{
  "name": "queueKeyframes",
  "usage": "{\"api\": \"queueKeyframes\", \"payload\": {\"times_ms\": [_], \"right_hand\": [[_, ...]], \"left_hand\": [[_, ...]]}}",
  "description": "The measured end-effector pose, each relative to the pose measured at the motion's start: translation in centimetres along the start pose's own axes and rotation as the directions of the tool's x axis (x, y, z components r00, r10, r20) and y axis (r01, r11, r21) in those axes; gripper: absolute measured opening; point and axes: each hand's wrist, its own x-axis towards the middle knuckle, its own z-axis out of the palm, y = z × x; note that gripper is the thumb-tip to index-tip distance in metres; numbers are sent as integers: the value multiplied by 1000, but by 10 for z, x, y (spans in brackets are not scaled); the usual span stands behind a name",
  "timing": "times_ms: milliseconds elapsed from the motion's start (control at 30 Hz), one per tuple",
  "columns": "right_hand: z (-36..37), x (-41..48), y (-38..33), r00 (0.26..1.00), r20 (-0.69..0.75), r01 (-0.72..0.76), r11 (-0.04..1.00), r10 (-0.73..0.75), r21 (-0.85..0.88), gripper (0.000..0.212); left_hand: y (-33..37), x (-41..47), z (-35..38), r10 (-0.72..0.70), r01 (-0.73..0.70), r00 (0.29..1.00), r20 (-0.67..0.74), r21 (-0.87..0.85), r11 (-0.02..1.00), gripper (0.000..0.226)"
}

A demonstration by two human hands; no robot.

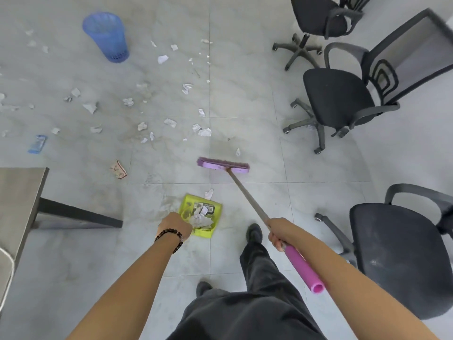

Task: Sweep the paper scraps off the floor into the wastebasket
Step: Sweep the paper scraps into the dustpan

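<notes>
No text, label or number can be read. A small printed slip (118,169) on the floor, beyond and left of the left hand (175,227), bears reddish marks too blurred to make out.

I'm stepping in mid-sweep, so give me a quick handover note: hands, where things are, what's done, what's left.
Left hand holds the green dustpan, resting on the floor by the feet and already carrying some scraps.
Right hand grips the broom; its purple head sits ahead on the tile.
Wastebasket stands far left.
Done: one small load collected.
Left: most scraps lie between broom and basket, one beside the dustpan; sweep them up and empty into the basket.
</notes>
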Motion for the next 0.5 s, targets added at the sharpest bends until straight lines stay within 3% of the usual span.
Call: {"api": "queueKeyframes", "payload": {"times_ms": [167,233,300,367,500], "right_hand": [[-23,30,-22,991,-32,117,972,-126,-204,29],[-26,34,-29,999,-25,37,948,-48,-317,17],[-27,31,-36,1000,-6,2,882,-5,-472,23],[-22,41,-32,997,50,83,784,-67,-616,21],[-5,41,-3,992,91,125,847,-91,-517,14]], "left_hand": [[18,-2,0,-62,62,998,2,-19,998,14],[20,-6,-1,-86,86,996,-10,-12,996,12],[20,-6,-4,-94,94,995,-17,5,996,15],[15,-7,-2,-110,110,994,-6,24,994,18],[0,-15,14,-116,116,993,5,25,993,19]]}}
